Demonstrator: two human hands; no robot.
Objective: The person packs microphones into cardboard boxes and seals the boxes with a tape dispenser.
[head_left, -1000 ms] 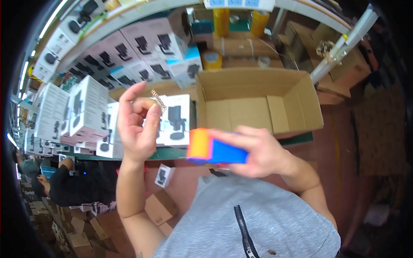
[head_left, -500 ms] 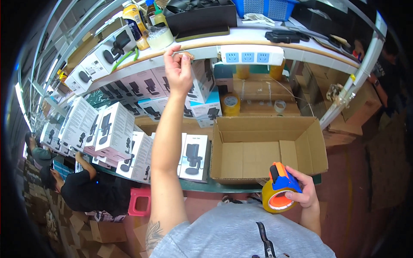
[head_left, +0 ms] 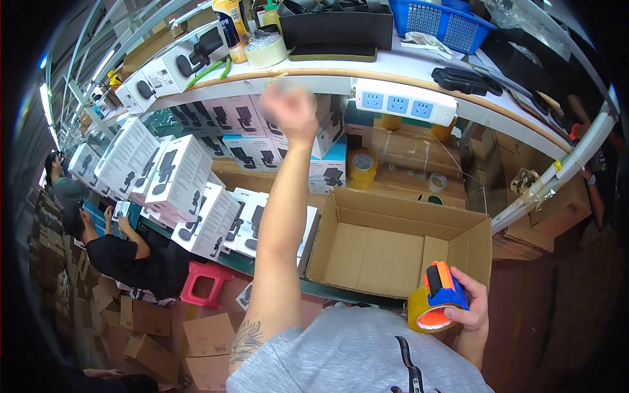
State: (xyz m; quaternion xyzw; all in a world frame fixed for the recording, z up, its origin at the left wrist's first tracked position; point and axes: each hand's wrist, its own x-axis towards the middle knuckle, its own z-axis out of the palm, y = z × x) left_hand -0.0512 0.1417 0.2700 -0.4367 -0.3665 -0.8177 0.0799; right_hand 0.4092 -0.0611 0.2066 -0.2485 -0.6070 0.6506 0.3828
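Grips a blue-and-orange packing-tape dispenser (head_left: pixel 447 296) in the curled right hand (head_left: pixel 476 313), with open cardboard carton (head_left: pixel 407 219) just beyond, and holds out the left hand (head_left: pixel 293 114), too blurred to tell openness or any grasp.

1 head-worn fisheye view, facing down and forward, right hand (head_left: pixel 477 310) near, shelf (head_left: pixel 400 67) beyond

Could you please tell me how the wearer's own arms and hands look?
The left hand, blurred here, and the right hand are both bare, without gloves. The left arm is bare below a short grey sleeve and bears a dark, feathery tattoo near the sleeve's edge. No watch or bracelet shows on the left wrist.
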